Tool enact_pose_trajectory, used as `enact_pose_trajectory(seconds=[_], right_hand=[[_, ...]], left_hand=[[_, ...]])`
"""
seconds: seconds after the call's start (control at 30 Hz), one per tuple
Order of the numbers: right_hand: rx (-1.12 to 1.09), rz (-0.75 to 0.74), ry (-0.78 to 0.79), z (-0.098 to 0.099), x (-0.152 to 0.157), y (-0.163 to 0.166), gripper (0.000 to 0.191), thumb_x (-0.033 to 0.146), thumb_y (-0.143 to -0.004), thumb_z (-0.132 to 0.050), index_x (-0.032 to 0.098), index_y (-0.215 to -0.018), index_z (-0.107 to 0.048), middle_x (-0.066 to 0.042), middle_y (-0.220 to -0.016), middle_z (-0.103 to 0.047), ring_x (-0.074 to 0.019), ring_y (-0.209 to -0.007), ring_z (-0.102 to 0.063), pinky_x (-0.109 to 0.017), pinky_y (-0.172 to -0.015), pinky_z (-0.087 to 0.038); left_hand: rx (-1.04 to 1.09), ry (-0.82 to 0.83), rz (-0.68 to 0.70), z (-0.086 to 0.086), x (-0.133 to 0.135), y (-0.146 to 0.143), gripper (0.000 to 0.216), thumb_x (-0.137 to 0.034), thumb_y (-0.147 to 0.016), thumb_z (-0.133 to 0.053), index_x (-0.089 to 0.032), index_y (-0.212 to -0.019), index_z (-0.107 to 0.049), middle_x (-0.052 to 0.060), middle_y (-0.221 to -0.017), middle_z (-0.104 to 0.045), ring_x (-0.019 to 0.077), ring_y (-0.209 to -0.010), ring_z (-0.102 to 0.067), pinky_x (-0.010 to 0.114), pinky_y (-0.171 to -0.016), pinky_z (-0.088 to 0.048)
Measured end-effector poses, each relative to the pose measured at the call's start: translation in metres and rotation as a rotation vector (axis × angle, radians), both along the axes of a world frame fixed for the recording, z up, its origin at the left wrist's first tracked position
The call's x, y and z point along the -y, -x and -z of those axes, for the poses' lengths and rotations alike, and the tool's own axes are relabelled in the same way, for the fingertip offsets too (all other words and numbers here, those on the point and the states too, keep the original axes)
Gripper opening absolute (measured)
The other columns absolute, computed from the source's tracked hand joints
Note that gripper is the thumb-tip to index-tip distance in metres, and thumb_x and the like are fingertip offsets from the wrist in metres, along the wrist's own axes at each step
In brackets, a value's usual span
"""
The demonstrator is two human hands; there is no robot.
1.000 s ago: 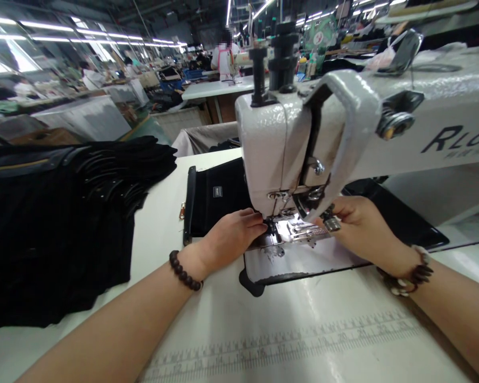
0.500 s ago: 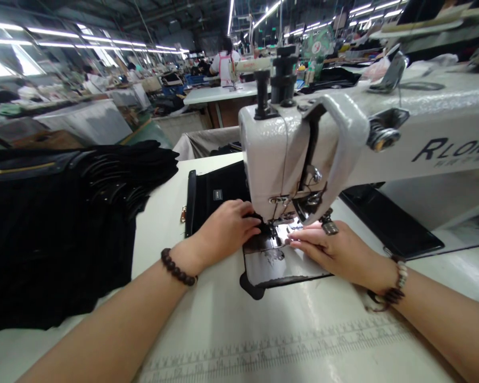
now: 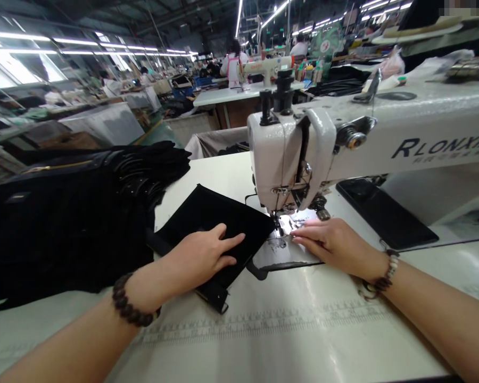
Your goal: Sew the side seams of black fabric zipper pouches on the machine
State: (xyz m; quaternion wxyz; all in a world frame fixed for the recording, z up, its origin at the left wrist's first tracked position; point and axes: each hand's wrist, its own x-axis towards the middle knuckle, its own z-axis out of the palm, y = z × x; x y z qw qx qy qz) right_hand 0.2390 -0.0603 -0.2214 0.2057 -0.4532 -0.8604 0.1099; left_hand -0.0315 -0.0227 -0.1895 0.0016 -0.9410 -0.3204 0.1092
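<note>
A black fabric piece [image 3: 207, 218] lies on the white table [image 3: 287, 330], turned at an angle left of the needle. My left hand [image 3: 201, 255] rests flat on it with fingers spread. My right hand [image 3: 329, 242] lies on the metal needle plate [image 3: 281, 250], fingers stretched towards the presser foot [image 3: 281, 221] of the white sewing machine [image 3: 287, 154]. Both wrists wear bead bracelets.
A big stack of black pieces [image 3: 64, 213] fills the table's left side. A black flat panel [image 3: 385, 213] lies behind the machine arm on the right. A printed ruler [image 3: 271, 319] runs along the table front. People work at other tables [image 3: 227, 96] further back.
My left hand has pulled the black piece out from under the machine head, left and towards me, and turned it. My right hand stays by the needle plate.
</note>
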Motion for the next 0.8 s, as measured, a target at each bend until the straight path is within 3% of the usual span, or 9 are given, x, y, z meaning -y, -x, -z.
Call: enact_pose_trajectory(seconds=[0.27, 0.43, 0.63, 0.8], right_hand=[[-0.003, -0.006, 0.004, -0.001, -0.001, 0.0, 0.028, 0.026, -0.09, -0.04, 0.014, -0.09, -0.066, -0.006, -0.075, -0.064, -0.0146, -0.065, -0.057, -0.025, -0.058, -0.04], [-0.001, -0.002, -0.007, 0.0, -0.002, -0.001, 0.028, 0.027, -0.09, -0.04, 0.015, -0.092, -0.065, -0.006, -0.074, -0.063, -0.0143, -0.065, -0.057, -0.025, -0.059, -0.04], [0.015, -0.018, -0.02, 0.001, 0.001, -0.003, 0.027, 0.025, -0.089, -0.041, 0.014, -0.092, -0.065, -0.006, -0.072, -0.062, -0.0154, -0.064, -0.055, -0.026, -0.059, -0.039], [0.029, -0.021, -0.009, 0.003, -0.002, -0.003, 0.026, 0.025, -0.089, -0.041, 0.015, -0.096, -0.064, -0.005, -0.074, -0.062, -0.0149, -0.065, -0.055, -0.026, -0.059, -0.039]], left_hand=[[0.1, 0.129, 0.035, 0.001, 0.001, 0.003, 0.035, -0.026, -0.086, -0.048, -0.027, -0.121, -0.048, 0.002, -0.092, -0.048, 0.0109, -0.066, -0.054, 0.024, -0.063, -0.046], [0.155, 0.277, 0.048, -0.005, 0.038, -0.017, 0.041, -0.033, -0.085, -0.052, -0.024, -0.124, -0.043, 0.003, -0.094, -0.052, 0.0121, -0.066, -0.055, 0.024, -0.061, -0.046], [0.112, 0.193, 0.274, -0.003, 0.079, -0.052, 0.021, -0.025, -0.088, -0.046, -0.015, -0.103, -0.057, 0.006, -0.103, -0.056, 0.0179, -0.078, -0.054, 0.025, -0.045, -0.038], [0.175, 0.205, 0.228, 0.004, 0.076, -0.059, 0.019, -0.024, -0.087, -0.047, -0.012, -0.097, -0.057, 0.006, -0.096, -0.057, 0.0159, -0.075, -0.052, 0.025, -0.043, -0.036]])
